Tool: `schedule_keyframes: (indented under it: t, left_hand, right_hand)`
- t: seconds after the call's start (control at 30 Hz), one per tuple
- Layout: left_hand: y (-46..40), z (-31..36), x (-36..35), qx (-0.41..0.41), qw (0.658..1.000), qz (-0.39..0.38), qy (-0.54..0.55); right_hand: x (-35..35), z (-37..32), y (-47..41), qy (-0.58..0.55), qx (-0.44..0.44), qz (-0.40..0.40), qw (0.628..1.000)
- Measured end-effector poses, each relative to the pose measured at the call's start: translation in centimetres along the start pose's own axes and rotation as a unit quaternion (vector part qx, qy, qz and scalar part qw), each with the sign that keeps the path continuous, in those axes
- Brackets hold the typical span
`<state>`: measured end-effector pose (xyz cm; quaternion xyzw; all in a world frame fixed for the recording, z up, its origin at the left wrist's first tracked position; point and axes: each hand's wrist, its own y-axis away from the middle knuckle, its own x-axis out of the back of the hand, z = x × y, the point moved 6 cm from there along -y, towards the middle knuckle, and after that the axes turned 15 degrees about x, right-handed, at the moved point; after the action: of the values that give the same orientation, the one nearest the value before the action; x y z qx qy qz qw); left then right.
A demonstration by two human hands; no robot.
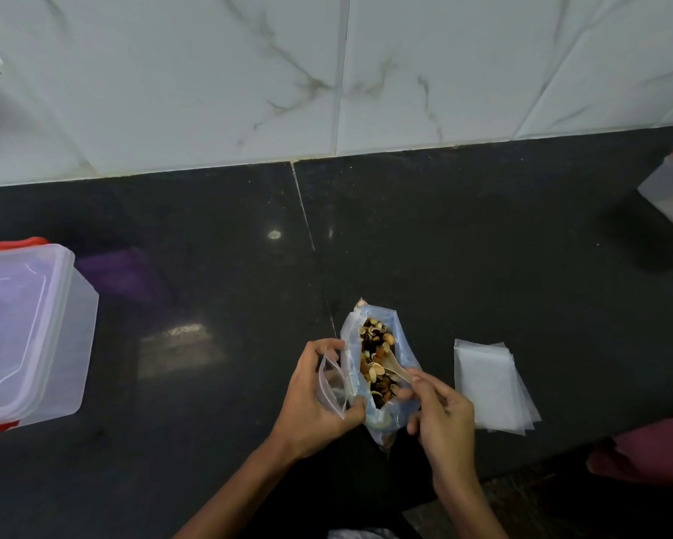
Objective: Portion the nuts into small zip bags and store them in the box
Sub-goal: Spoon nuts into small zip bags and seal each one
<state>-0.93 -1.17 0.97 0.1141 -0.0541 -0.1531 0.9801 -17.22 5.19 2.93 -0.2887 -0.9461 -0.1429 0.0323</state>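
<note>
At far left stands the lidded plastic box [27, 328], nothing visible inside it yet, so storing is all ahead of me. My left hand [313, 394] pinches a small zip bag [332, 387] open; whether it holds any nuts I cannot tell. Just right, the big bag of nuts [377, 359] lies open, my right hand [440, 410] gripping a spoon [395, 368] dipped into it. Spare zip bags [494, 383] wait stacked at right.
</note>
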Motion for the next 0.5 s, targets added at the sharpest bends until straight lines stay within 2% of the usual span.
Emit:
schedule_keyframes:
  t: [0.33,0.5]
  left_hand:
    - [1.0,1.7,0.8,-0.032,0.999,0.017,0.033]
    - [1.6,2.0,1.8,-0.036,0.998,0.058,0.01]
  right_hand:
    - [1.5,-0.2,1.1,-0.03,0.042,0.016,0.999]
    - [2.5,0.0,1.4,-0.016,0.049,0.031,0.998]
